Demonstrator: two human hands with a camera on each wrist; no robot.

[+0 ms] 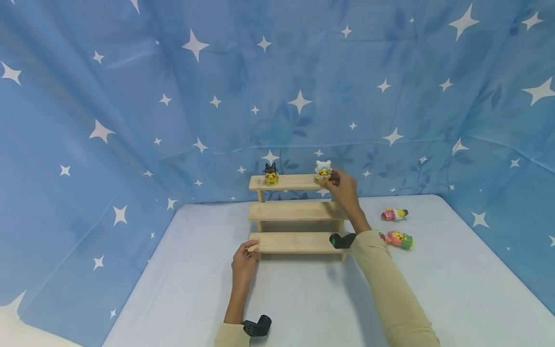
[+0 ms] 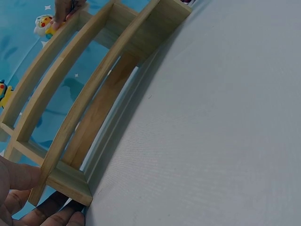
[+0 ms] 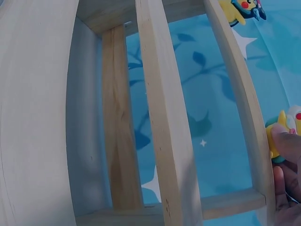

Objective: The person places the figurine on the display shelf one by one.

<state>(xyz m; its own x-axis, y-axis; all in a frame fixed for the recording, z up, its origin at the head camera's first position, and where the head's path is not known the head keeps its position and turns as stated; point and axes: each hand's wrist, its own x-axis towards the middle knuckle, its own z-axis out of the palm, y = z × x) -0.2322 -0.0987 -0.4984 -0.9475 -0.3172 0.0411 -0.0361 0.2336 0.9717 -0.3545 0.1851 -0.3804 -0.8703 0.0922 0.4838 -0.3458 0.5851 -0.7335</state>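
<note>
A three-tier wooden shelf (image 1: pixel 299 242) stands toward the back of the white table. At the right end of its top tier, my right hand (image 1: pixel 344 187) pinches a yellow figurine with a white hood (image 1: pixel 323 169); the right wrist view shows thumb and fingers round its lower part, at the tier's edge. My left hand (image 1: pixel 244 262) grips the left end of the bottom tier, its thumb (image 2: pixel 21 175) over the board and its other fingers beneath. A yellow figurine with dark, pointed headgear (image 1: pixel 271 174) stands upright near the left end of the top tier.
Right of the shelf, a pink, white and yellow figurine (image 1: pixel 394 214) lies on the white table (image 1: pixel 199 241). Nearer, a pink and green figurine (image 1: pixel 400 239) lies on its side, partly beside my right sleeve. A blue star-patterned curtain (image 1: pixel 243 96) hangs behind and along the sides.
</note>
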